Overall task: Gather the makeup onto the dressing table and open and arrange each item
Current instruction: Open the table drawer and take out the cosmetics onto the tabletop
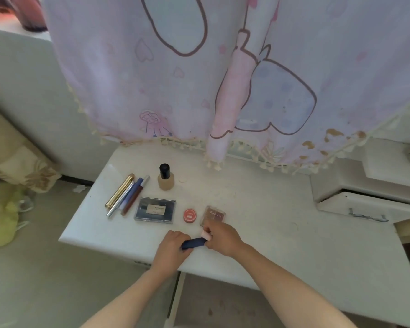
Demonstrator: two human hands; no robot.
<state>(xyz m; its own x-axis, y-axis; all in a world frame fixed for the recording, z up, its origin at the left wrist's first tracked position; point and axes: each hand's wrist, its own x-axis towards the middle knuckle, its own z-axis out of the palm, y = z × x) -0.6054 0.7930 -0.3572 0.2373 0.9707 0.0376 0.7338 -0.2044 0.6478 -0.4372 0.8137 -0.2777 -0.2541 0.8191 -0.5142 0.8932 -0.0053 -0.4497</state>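
Two hands held a dark blue tube (193,243) at the near edge of the white dressing table (258,209), the left hand (173,245) curled round its lower end and the right hand (223,237) pinching its pale pink tip (206,235). Just behind lay a brown palette (214,215), a red pot (189,215), a dark flat case (154,210) and a row of slim pens (126,197). A foundation bottle (166,178) stood upright farther back, below a pink curtain (175,91).

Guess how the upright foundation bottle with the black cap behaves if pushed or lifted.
The foundation bottle stands upright, topped by a tall black cap, so a push up high would probably tip it. It looks like glass filled with liquid: likely rigid, heavy for its size, perhaps breakable. Its smooth wall may be slippery.
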